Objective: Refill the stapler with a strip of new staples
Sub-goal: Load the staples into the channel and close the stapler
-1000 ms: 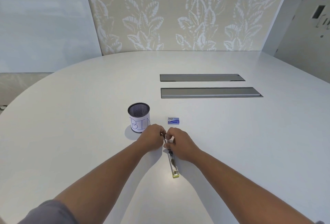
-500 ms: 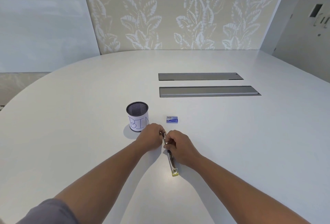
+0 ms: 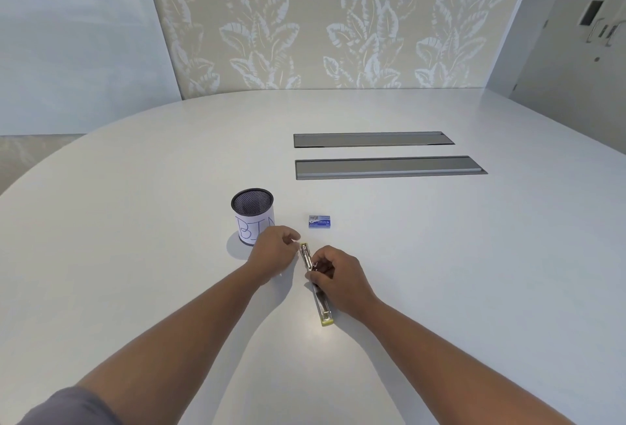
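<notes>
Here the stapler [image 3: 316,284] lies opened flat, mid-table, its length running toward the near edge. The right hand [image 3: 338,280] pinches its middle; the left hand [image 3: 272,253], fingers curled, touches its far end, nearer than the staple box [image 3: 319,221].

A black mesh cup [image 3: 252,212] stands upright on the white round table [image 3: 135,204]. A white paper label with the letters "BIN" is wrapped around it. Farther back, two long grey panels [image 3: 389,167] are set flat in the table top, one behind the other. Behind the table is a beige wall with a pale leaf pattern [image 3: 321,18].
</notes>
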The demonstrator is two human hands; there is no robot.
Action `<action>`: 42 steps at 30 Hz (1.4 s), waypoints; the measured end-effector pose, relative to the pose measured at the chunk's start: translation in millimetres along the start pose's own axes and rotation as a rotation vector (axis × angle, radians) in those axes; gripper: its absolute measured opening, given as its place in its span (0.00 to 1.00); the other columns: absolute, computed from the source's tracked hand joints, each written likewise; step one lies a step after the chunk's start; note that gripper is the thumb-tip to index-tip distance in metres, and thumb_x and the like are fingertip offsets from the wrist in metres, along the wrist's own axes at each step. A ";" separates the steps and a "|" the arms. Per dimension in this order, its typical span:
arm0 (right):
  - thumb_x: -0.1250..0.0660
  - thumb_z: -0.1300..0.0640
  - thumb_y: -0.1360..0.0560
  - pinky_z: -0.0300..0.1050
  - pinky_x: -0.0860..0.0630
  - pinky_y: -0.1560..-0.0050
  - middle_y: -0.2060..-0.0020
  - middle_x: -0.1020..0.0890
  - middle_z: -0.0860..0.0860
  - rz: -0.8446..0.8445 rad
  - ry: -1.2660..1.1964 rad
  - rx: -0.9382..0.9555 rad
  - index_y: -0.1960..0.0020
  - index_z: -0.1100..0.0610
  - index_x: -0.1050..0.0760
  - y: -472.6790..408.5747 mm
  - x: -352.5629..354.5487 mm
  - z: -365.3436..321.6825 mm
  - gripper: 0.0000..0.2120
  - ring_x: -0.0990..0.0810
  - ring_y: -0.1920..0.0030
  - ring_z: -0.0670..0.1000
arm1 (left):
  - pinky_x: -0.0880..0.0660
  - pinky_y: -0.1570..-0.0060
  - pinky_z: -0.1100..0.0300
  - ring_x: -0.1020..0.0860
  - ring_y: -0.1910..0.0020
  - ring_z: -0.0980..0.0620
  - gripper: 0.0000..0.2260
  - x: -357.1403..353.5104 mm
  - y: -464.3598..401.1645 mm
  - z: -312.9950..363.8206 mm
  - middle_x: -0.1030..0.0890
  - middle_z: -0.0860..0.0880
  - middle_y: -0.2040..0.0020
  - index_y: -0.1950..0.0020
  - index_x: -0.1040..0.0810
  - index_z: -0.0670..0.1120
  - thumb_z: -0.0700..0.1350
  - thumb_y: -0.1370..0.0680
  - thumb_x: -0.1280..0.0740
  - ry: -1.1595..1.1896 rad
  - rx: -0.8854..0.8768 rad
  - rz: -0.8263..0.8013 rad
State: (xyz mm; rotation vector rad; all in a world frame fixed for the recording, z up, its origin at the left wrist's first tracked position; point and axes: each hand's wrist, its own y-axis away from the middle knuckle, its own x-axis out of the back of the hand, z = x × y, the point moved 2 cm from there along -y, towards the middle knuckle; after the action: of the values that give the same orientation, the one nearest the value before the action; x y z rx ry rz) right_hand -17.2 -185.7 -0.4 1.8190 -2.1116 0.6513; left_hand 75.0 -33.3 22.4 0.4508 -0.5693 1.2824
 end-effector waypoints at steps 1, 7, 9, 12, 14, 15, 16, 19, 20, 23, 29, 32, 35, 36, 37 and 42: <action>0.26 0.59 0.29 0.54 0.18 0.57 0.63 0.16 0.50 0.001 -0.008 -0.005 0.57 0.50 0.24 -0.1 0.2 0.2 0.08 0.17 0.62 0.54 | 0.26 0.60 0.64 0.20 0.59 0.53 0.07 -0.2 1.0 0.6 0.16 0.49 0.58 0.46 0.15 0.45 0.39 0.22 0.30 0.059 0.006 -0.005; 0.25 0.58 0.30 0.52 0.19 0.57 0.65 0.17 0.48 0.013 0.004 0.009 0.57 0.49 0.24 -0.3 0.5 1.6 0.09 0.18 0.64 0.51 | 0.25 0.66 0.66 0.22 0.68 0.57 0.06 0.6 5.3 11.6 0.17 0.49 0.64 0.55 0.17 0.47 0.37 0.25 0.26 0.159 0.003 -0.102; 0.25 0.58 0.30 0.52 0.19 0.58 0.65 0.17 0.48 0.015 0.004 0.013 0.57 0.49 0.24 -0.3 0.6 2.0 0.09 0.19 0.65 0.51 | 0.26 0.64 0.65 0.21 0.68 0.58 0.06 0.8 4.8 13.6 0.16 0.52 0.64 0.57 0.17 0.49 0.38 0.26 0.26 0.084 -0.003 -0.128; 0.24 0.59 0.30 0.52 0.19 0.58 0.65 0.17 0.49 0.017 -0.001 0.029 0.57 0.50 0.24 -0.3 0.6 2.1 0.09 0.20 0.64 0.52 | 0.23 0.59 0.63 0.18 0.63 0.56 0.05 0.9 5.0 15.6 0.14 0.51 0.62 0.56 0.15 0.48 0.39 0.27 0.24 0.031 -0.015 -0.161; 0.24 0.59 0.30 0.52 0.20 0.59 0.65 0.17 0.48 0.022 0.001 0.031 0.57 0.49 0.24 -0.5 0.6 2.5 0.10 0.20 0.64 0.52 | 0.22 0.58 0.62 0.17 0.61 0.55 0.04 1.2 5.8 16.2 0.14 0.50 0.61 0.55 0.15 0.47 0.39 0.28 0.23 0.018 -0.016 -0.166; 0.24 0.59 0.30 0.52 0.19 0.59 0.65 0.17 0.48 0.022 -0.001 0.029 0.57 0.49 0.24 -0.5 0.5 2.7 0.10 0.20 0.64 0.52 | 0.21 0.57 0.61 0.18 0.61 0.55 0.04 1.3 6.2 16.6 0.14 0.50 0.61 0.55 0.15 0.46 0.39 0.28 0.23 0.020 -0.013 -0.169; 0.24 0.59 0.30 0.52 0.19 0.59 0.65 0.17 0.48 0.021 -0.004 0.025 0.57 0.49 0.24 -0.6 0.5 3.1 0.10 0.20 0.65 0.51 | 0.21 0.58 0.61 0.18 0.62 0.55 0.04 1.4 6.7 17.2 0.14 0.50 0.62 0.55 0.15 0.46 0.39 0.28 0.23 0.024 -0.008 -0.172; 0.25 0.59 0.30 0.51 0.20 0.60 0.66 0.18 0.46 0.016 -0.004 0.025 0.57 0.48 0.24 -0.8 0.5 3.5 0.10 0.22 0.67 0.47 | 0.24 0.62 0.62 0.20 0.67 0.57 0.05 2.3 7.0 19.3 0.16 0.52 0.65 0.57 0.15 0.48 0.38 0.27 0.24 0.058 0.012 -0.170; 0.25 0.59 0.30 0.50 0.20 0.60 0.66 0.18 0.46 0.014 -0.005 0.026 0.57 0.47 0.24 -1.0 0.6 3.6 0.10 0.22 0.67 0.46 | 0.24 0.64 0.63 0.21 0.68 0.57 0.06 2.8 6.8 20.0 0.16 0.52 0.66 0.58 0.16 0.48 0.38 0.27 0.25 0.074 0.022 -0.168; 0.24 0.59 0.30 0.48 0.20 0.60 0.67 0.19 0.43 0.014 -0.002 0.033 0.58 0.47 0.24 -1.4 1.2 3.3 0.11 0.23 0.67 0.44 | 0.24 0.64 0.63 0.21 0.68 0.55 0.06 2.0 6.7 21.6 0.16 0.50 0.65 0.58 0.16 0.48 0.38 0.28 0.24 0.079 0.029 -0.176; 0.24 0.60 0.30 0.45 0.21 0.61 0.67 0.19 0.43 0.019 -0.009 0.040 0.58 0.47 0.24 -1.2 1.0 3.6 0.11 0.22 0.67 0.44 | 0.23 0.60 0.61 0.19 0.64 0.56 0.07 -1.4 6.5 21.4 0.15 0.52 0.64 0.60 0.16 0.50 0.39 0.29 0.23 0.000 0.003 -0.170; 0.24 0.60 0.30 0.46 0.21 0.60 0.67 0.19 0.43 0.017 -0.010 0.039 0.57 0.48 0.23 -1.5 0.9 3.9 0.11 0.22 0.67 0.44 | 0.21 0.58 0.58 0.19 0.64 0.55 0.07 -0.7 5.6 21.2 0.15 0.51 0.64 0.61 0.17 0.51 0.39 0.29 0.23 0.010 0.025 -0.171; 0.24 0.60 0.29 0.47 0.20 0.60 0.67 0.18 0.43 0.016 -0.013 0.040 0.57 0.48 0.24 -1.6 0.7 3.9 0.11 0.21 0.67 0.45 | 0.20 0.57 0.57 0.19 0.62 0.53 0.07 -1.4 6.3 20.9 0.15 0.50 0.63 0.61 0.16 0.50 0.38 0.30 0.23 0.003 0.033 -0.169; 0.24 0.60 0.30 0.49 0.20 0.60 0.67 0.18 0.44 0.016 -0.015 0.037 0.57 0.48 0.24 -1.5 0.7 4.0 0.11 0.21 0.67 0.45 | 0.20 0.56 0.56 0.18 0.61 0.52 0.06 -1.7 6.2 20.5 0.15 0.50 0.62 0.60 0.16 0.49 0.39 0.30 0.23 -0.002 0.032 -0.165; 0.24 0.60 0.30 0.50 0.20 0.59 0.66 0.18 0.44 0.015 -0.017 0.035 0.57 0.48 0.23 -1.4 0.7 4.2 0.10 0.21 0.66 0.46 | 0.20 0.56 0.56 0.18 0.60 0.52 0.06 -2.0 6.2 20.0 0.14 0.50 0.61 0.60 0.15 0.49 0.39 0.31 0.23 -0.004 0.034 -0.162; 0.24 0.60 0.30 0.49 0.20 0.60 0.67 0.19 0.43 0.014 -0.020 0.040 0.58 0.49 0.23 -1.7 0.5 4.1 0.10 0.22 0.67 0.44 | 0.21 0.60 0.59 0.18 0.61 0.52 0.05 -3.6 5.4 17.4 0.14 0.49 0.61 0.58 0.14 0.46 0.38 0.31 0.23 0.010 0.052 -0.156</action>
State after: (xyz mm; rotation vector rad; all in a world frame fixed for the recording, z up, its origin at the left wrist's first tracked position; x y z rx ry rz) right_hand -15.3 -188.4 -3.3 1.8404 -2.1413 0.6858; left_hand 66.5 -45.4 33.7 0.5219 -0.4835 1.1516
